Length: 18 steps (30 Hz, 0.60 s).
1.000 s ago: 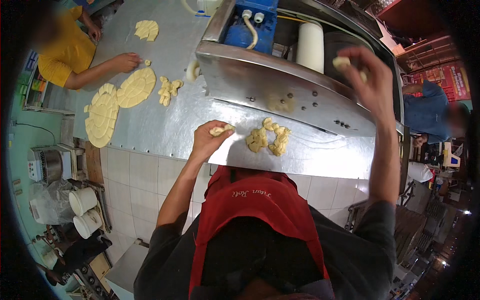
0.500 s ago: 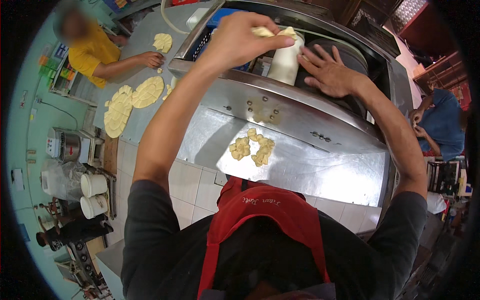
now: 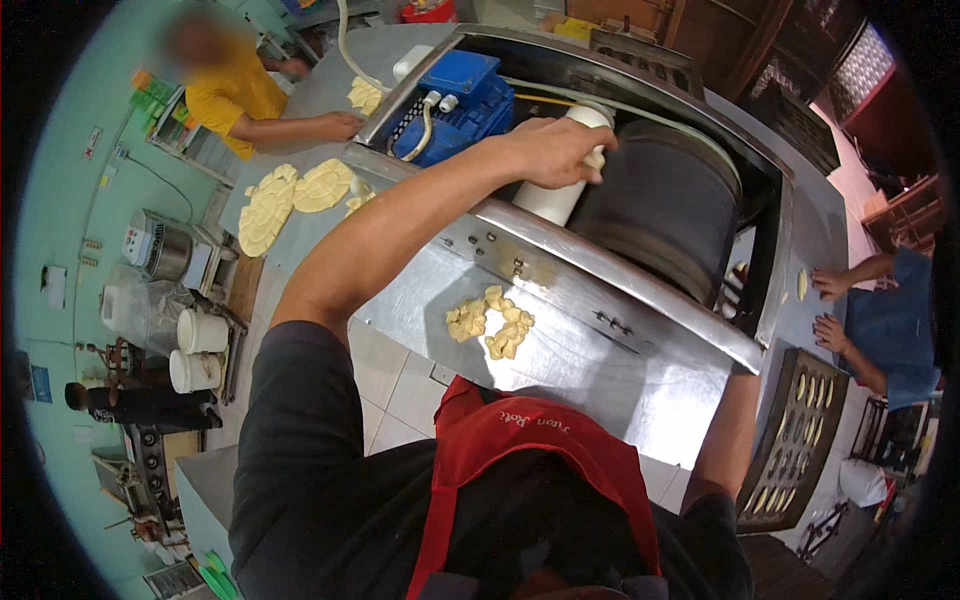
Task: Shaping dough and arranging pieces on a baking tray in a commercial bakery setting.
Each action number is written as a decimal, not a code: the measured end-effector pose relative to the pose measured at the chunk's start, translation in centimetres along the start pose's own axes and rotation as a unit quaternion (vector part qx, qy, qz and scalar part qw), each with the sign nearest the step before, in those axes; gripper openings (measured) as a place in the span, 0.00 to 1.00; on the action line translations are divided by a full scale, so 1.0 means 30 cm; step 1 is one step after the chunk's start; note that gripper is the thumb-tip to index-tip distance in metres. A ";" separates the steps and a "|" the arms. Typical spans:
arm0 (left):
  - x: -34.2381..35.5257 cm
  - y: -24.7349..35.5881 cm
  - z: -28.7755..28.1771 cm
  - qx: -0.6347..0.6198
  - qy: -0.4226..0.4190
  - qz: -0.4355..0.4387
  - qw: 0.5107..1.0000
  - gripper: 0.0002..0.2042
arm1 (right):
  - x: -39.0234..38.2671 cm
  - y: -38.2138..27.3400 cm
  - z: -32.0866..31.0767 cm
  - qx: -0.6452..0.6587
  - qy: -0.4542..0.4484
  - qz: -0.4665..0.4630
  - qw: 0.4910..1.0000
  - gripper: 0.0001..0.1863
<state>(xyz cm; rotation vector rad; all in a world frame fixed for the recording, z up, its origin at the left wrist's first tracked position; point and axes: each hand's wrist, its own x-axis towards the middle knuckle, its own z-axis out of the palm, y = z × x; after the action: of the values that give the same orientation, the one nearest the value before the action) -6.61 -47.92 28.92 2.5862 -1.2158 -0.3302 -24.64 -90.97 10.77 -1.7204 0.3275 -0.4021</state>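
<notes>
Right forearm had dropped from over the dark drum to four o'clock; its hand was hidden behind the metal wall, its grip impossible to tell. Well apart, at one o'clock, the left hand pinched a dough bit over the white roller. Dough pieces lay clustered at the roller's seven o'clock.
</notes>
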 end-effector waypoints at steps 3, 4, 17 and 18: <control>-0.016 0.028 -0.014 0.016 0.013 0.004 1.000 0.31 | -0.056 -0.011 0.054 0.048 -0.040 0.049 0.997 0.28; -0.004 0.018 0.008 0.017 0.031 0.005 0.999 0.33 | -0.073 -0.004 0.059 0.061 -0.041 0.071 0.995 0.28; -0.589 0.048 0.392 -0.005 0.616 -0.037 0.787 0.22 | -0.149 0.231 0.049 0.337 0.076 0.207 0.916 0.33; -0.654 0.017 0.526 -0.036 0.588 -0.138 0.796 0.22 | -0.122 0.258 0.027 0.283 0.080 0.260 0.920 0.33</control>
<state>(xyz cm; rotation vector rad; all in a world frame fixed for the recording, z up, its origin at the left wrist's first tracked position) -24.16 -35.20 16.08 2.1300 -0.3299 1.0291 -27.55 -90.10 2.71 -0.9841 0.6945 -0.2115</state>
